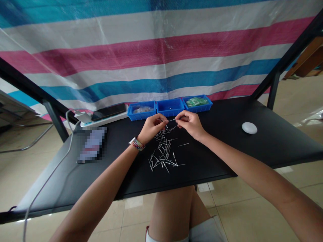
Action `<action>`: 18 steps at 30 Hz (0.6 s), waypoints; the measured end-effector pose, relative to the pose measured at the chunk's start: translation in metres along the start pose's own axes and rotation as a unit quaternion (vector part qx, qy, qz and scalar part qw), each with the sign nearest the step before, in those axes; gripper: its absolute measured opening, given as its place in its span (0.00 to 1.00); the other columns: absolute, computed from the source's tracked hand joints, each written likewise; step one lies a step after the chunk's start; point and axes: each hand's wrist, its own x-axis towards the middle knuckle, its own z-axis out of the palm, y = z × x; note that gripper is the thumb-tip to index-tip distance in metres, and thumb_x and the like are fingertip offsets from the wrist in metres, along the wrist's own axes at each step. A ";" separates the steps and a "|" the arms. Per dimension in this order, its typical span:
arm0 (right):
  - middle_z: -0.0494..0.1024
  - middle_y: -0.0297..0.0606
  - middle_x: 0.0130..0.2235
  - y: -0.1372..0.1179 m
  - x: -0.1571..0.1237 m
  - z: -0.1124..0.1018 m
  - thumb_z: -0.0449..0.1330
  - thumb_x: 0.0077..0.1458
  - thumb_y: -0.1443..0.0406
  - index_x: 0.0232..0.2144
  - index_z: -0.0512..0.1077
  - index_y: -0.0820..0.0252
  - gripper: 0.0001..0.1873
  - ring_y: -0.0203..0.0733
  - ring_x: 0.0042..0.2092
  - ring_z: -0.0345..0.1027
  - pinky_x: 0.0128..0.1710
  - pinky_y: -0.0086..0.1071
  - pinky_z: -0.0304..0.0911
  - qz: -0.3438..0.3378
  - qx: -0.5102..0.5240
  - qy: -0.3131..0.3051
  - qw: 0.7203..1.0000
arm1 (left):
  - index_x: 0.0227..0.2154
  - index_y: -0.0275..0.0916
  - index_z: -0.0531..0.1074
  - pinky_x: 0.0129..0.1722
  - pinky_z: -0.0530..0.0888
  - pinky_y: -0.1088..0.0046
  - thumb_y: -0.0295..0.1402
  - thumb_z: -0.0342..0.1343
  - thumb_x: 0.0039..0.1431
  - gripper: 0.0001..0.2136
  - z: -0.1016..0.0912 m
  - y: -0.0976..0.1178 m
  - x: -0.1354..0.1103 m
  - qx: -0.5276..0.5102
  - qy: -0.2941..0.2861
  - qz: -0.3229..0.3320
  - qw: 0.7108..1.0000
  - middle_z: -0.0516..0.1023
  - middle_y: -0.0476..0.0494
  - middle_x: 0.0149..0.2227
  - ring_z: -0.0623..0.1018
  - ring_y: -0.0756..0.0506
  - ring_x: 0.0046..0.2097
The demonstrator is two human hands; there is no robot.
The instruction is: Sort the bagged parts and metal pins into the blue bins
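Many silver pop rivets point(164, 148) lie in a loose heap on the black table, below and between my hands. My right hand point(189, 123) pinches a thin pop rivet point(172, 120) between thumb and fingertips, and its other end reaches toward my left hand point(154, 127). The left fingers are closed, with a small shiny piece point(166, 126) showing at their tips; whether they also grip the same rivet I cannot tell. One single rivet point(183, 145) lies apart, right of the heap. Just beyond my hands stands the middle blue bin point(170, 112), with a rivet inside.
A left blue bin point(141, 115) holds clear plastic bags; the right blue bin point(199, 108) holds green packets. A phone point(109, 112) rests on a white power strip point(106, 123). A blurred device point(93, 145) and cable point(57, 164) are left, a white mouse-like object point(249, 128) right.
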 end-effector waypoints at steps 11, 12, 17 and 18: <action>0.80 0.34 0.34 0.003 0.000 0.000 0.71 0.52 0.56 0.36 0.78 0.59 0.14 0.35 0.27 0.74 0.25 0.29 0.72 0.063 0.055 -0.037 0.996 | 0.33 0.36 0.76 0.28 0.74 0.77 0.38 0.70 0.58 0.11 0.001 -0.001 0.000 -0.011 0.024 0.013 1.000 0.77 0.46 0.31 0.77 0.51 0.29; 0.81 0.35 0.33 0.003 0.000 0.000 0.71 0.52 0.56 0.36 0.78 0.59 0.14 0.35 0.27 0.75 0.25 0.29 0.72 0.071 0.059 -0.041 0.995 | 0.34 0.36 0.76 0.27 0.74 0.77 0.37 0.70 0.57 0.11 0.002 0.000 0.000 -0.012 0.026 0.013 1.000 0.77 0.47 0.31 0.77 0.51 0.29; 0.81 0.35 0.32 0.001 -0.001 0.001 0.72 0.50 0.57 0.35 0.79 0.59 0.14 0.36 0.27 0.75 0.26 0.29 0.72 0.064 0.063 -0.029 0.995 | 0.35 0.36 0.75 0.27 0.74 0.77 0.37 0.70 0.56 0.12 0.002 0.000 0.001 -0.022 0.024 0.016 0.999 0.76 0.48 0.31 0.77 0.51 0.28; 0.81 0.35 0.32 0.001 -0.001 0.001 0.72 0.50 0.57 0.35 0.79 0.58 0.14 0.36 0.28 0.75 0.26 0.29 0.72 0.058 0.061 -0.025 0.996 | 0.35 0.36 0.75 0.27 0.75 0.77 0.37 0.70 0.57 0.12 0.002 0.000 0.001 -0.023 0.021 0.016 0.999 0.76 0.48 0.31 0.77 0.51 0.28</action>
